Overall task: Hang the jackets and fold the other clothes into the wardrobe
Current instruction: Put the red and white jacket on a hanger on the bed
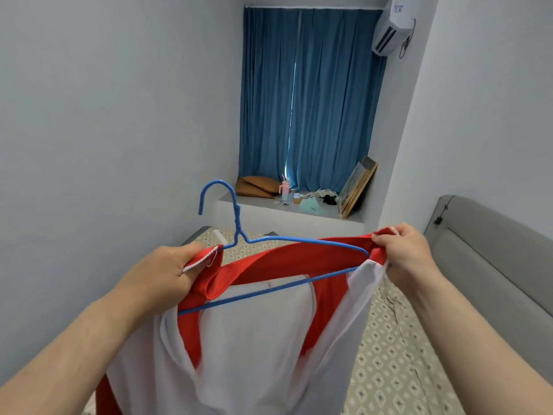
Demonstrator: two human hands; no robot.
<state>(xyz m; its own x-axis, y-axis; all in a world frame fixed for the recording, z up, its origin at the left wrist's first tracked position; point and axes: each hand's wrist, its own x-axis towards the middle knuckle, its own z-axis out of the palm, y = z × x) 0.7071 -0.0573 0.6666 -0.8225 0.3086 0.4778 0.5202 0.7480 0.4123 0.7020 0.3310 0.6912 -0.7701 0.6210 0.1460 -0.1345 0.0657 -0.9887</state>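
Observation:
A red jacket with white lining (pixel 257 333) hangs open in front of me, held up over the bed. A blue wire hanger (pixel 239 235) sits inside its collar, hook pointing up and left, its right end tucked into the jacket's right shoulder. My left hand (pixel 172 269) grips the left collar edge by the white zipper teeth. My right hand (pixel 404 253) pinches the right collar edge beside the hanger's end. The wardrobe is not in view.
A bed with a patterned sheet (pixel 398 348) lies below, its grey headboard (pixel 484 265) at the right. A window ledge (pixel 287 209) under blue curtains (pixel 308 97) holds a cushion, a bottle, papers and leaning frames. A bare wall stands at the left.

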